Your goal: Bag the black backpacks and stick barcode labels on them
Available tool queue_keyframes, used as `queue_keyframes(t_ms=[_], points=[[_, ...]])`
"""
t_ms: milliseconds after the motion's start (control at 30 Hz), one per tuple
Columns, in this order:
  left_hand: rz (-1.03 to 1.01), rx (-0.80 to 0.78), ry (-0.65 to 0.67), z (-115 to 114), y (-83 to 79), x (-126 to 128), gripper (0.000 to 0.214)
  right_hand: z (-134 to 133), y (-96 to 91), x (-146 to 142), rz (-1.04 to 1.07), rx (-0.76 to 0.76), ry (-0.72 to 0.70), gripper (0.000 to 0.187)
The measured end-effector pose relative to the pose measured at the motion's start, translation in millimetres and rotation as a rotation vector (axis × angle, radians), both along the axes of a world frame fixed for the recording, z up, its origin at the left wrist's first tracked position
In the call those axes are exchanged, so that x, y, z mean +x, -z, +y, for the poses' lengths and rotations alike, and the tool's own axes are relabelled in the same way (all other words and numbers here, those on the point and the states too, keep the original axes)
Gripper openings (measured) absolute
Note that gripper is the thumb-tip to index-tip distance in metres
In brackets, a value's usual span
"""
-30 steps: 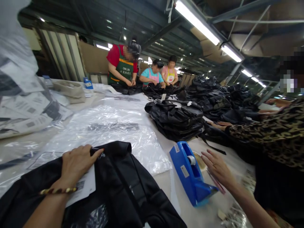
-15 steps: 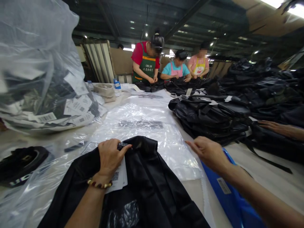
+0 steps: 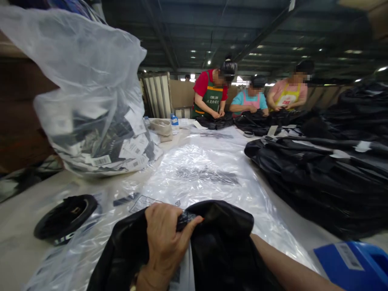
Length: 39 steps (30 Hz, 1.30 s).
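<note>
- Hands first: the person's left hand is pinching the top edge of a black bag, with the thumb and fingers closed tight on a small dark bit that looks like a zipper pull or tab.
- That black bag is lying right in front of the person, at the near edge of the table, partly on a clear plastic sheet.
- A white paper tag is sitting on the bag just under the left hand.
- The person's right forearm is coming in from the right and going behind the bunched-up top of the bag. The right hand itself is hidden by the fabric, so I cannot tell if it is gripping anything.
- The bag is running long from its bunched top, farthest from the person, down toward the body. Both hands are meeting at that far top end, the left on the front and the right on the far side.
- A blue tape dispenser is sitting near the right arm, at the table's near right corner, not touching the bag.
- A black roll is lying to the left, well apart from the hands.
- A big clear sack of paper tags is standing farther back on the left.
- A pile of black bags is filling the right side of the table.
- Three other workers are bending over more bags at the far end.
</note>
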<state>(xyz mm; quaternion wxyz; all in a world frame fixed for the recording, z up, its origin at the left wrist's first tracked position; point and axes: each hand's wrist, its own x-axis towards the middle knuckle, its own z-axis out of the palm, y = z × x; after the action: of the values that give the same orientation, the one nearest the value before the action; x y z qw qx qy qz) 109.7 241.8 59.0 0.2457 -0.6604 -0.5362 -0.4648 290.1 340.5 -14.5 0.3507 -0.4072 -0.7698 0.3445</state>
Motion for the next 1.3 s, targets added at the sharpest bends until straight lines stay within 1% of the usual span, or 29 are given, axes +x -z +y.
queue_keyframes(t_ms=[67, 133, 267, 400, 500, 567, 633, 733, 767, 800, 867, 933, 1033, 1133, 1200, 1267, 1300], points=[[-0.026, -0.004, 0.007, 1, 1.9, 2, 0.028, 4, -0.7, -6, 0.012, -0.001, -0.116, 0.029], [-0.053, -0.002, 0.015, 3, 3.9, 3, 0.028, 9, -3.6, -9, 0.029, 0.002, -0.198, 0.03], [-0.083, 0.003, 0.025, 5, 8.8, 4, 0.027, 15, -6.6, -8, 0.056, 0.011, -0.303, 0.035], [-0.097, -0.021, 0.016, 6, 15.3, 6, 0.027, 25, 2.9, -1, 0.039, 0.037, -0.367, 0.049], [-0.1, -0.025, -0.004, 7, 19.8, 8, 0.028, 38, 13.8, 3, -0.037, 0.119, -0.326, 0.054], [-0.093, -0.027, -0.008, 8, 21.9, 9, 0.028, 45, 20.3, 5, -0.098, 0.166, -0.289, 0.05], [-0.091, -0.03, -0.003, 8, 22.8, 9, 0.028, 50, 26.9, 6, -0.193, 0.299, -0.266, 0.045], [-0.097, -0.02, 0.005, 8, 21.1, 10, 0.027, 58, 36.3, 1, -0.307, 0.573, -0.215, 0.038], [-0.101, -0.015, 0.007, 7, 19.8, 10, 0.027, 61, 38.0, -3, -0.324, 0.634, -0.194, 0.035], [-0.105, -0.008, 0.012, 6, 18.3, 11, 0.026, 66, 38.2, -7, -0.33, 0.661, -0.173, 0.034], [-0.109, 0.006, 0.025, 5, 15.4, 11, 0.027, 79, 32.7, -14, -0.355, 0.691, -0.124, 0.034], [-0.109, 0.018, 0.041, 5, 14.1, 12, 0.027, 96, 20.3, -15, -0.39, 0.706, -0.043, 0.033], [-0.125, 0.005, 0.049, 5, 16.3, 10, 0.027, 124, -0.7, -6, -0.456, 0.707, 0.11, 0.033], [-0.1, -0.032, 0.053, 7, 21.5, 7, 0.025, 144, -12.5, 8, -0.526, 0.689, 0.173, 0.034], [-0.071, -0.042, 0.056, 8, 24.1, 5, 0.025, 144, -14.9, 14, -0.541, 0.694, 0.165, 0.033], [-0.066, -0.04, 0.054, 10, 25.0, 4, 0.026, 133, -14.6, 14, -0.527, 0.713, 0.116, 0.036], [-0.068, -0.04, 0.054, 10, 24.9, 5, 0.026, 124, -13.4, 12, -0.517, 0.723, 0.065, 0.038]])
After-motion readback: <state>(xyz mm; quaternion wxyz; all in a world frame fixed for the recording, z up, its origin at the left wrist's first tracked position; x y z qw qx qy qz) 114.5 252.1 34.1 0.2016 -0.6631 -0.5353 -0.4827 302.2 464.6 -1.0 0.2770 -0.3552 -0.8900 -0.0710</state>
